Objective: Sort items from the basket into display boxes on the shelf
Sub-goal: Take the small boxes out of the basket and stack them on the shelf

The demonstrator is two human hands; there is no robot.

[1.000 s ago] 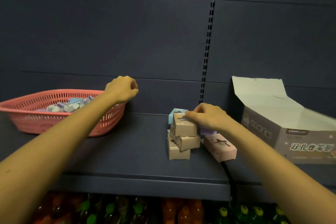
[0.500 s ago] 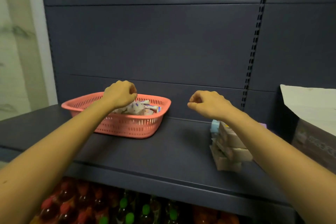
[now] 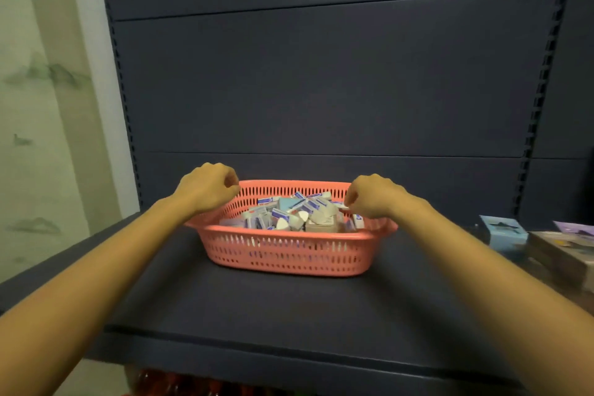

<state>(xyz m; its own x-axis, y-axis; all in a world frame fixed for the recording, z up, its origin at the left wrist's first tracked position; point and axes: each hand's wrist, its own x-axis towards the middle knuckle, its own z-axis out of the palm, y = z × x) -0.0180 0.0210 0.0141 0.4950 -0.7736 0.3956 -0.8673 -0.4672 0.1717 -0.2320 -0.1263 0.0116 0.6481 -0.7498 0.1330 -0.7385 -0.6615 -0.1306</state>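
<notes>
The pink plastic basket (image 3: 289,254) lies long-ways from left to right on the dark shelf (image 3: 257,305). The left hand (image 3: 209,186) and the right hand (image 3: 373,196) hover over its two ends, fingers curled, holding nothing.

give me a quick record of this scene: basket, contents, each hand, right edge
basket: pink, slotted, centre of the dark shelf
contents: heap of small packets, mostly white and blue
left hand: over the left rim, fingers curled, holding nothing visible
right hand: over the right side, fingers curled; grip unclear
right edge: blue box beside blurred boxes
</notes>
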